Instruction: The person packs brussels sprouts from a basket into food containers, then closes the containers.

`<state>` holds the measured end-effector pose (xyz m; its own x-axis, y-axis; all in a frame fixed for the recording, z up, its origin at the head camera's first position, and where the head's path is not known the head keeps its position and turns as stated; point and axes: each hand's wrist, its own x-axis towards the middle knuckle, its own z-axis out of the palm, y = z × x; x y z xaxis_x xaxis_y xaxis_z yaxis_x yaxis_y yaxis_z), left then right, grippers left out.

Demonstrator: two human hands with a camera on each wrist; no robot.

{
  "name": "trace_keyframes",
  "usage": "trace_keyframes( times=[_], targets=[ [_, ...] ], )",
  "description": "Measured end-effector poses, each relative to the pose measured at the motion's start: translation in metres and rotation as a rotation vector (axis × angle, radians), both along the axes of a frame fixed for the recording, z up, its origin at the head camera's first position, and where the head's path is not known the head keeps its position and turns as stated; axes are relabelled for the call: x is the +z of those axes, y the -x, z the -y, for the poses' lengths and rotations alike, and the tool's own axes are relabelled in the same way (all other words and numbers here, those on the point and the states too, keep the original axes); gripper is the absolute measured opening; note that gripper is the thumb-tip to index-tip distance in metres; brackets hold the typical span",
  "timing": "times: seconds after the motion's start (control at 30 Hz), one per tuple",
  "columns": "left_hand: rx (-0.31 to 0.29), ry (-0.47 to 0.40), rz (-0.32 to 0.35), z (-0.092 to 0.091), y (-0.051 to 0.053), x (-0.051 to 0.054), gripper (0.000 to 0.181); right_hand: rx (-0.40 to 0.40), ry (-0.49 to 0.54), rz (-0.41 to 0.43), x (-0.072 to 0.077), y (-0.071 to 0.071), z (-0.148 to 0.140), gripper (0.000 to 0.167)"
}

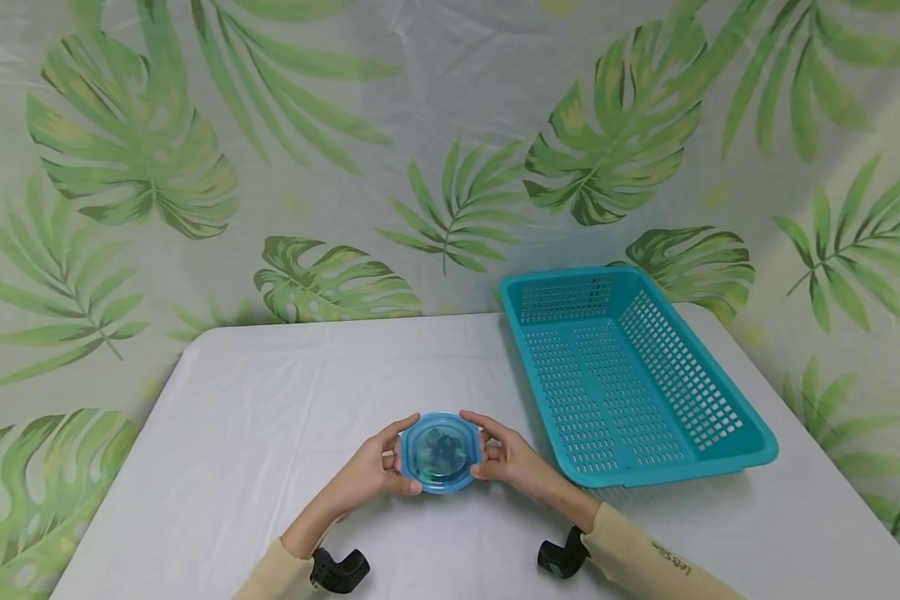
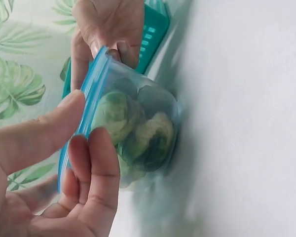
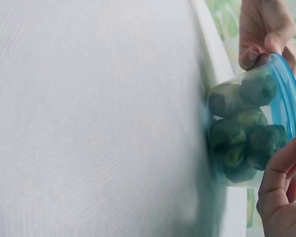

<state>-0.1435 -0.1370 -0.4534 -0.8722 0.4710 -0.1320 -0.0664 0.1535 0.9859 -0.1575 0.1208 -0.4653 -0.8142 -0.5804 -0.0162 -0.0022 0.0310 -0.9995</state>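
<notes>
A small clear plastic food container with a blue lid is between both hands, near the front of the table. Through its walls show several round green vegetables that look like Brussels sprouts. My left hand grips the left edge of the lid, thumb on top and fingers curled beneath the rim. On the opposite edge, my right hand holds the rim in the same way. The container's base is close to the tablecloth; whether it touches I cannot tell.
A teal perforated plastic basket stands on the right of the white-covered table, close to the right forearm. A leaf-patterned curtain hangs behind the table. A black wrist camera is strapped to each wrist.
</notes>
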Motion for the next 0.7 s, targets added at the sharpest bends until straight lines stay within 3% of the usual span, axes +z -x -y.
trace_keyframes(
  times=[0.13,0.23,0.33,0.47,0.7],
  targets=[
    [-0.038,-0.017,0.03,0.002,-0.002,-0.001,0.094,-0.015,-0.046,-0.025,0.001,-0.001,0.0,0.071],
    [-0.074,0.026,-0.002,0.005,-0.003,0.0,0.094,-0.072,-0.137,-0.108,0.003,-0.004,0.002,0.067],
    [-0.057,0.146,-0.138,0.007,-0.002,0.003,0.088,-0.178,-0.239,-0.215,0.007,-0.008,0.007,0.063],
    [0.051,0.299,-0.333,0.008,0.002,0.013,0.079,-0.293,-0.293,-0.326,0.015,-0.014,0.011,0.062],
    [0.182,0.49,-0.58,-0.001,0.006,0.045,0.085,-0.319,-0.359,-0.5,0.053,-0.022,0.01,0.063]
  ],
)
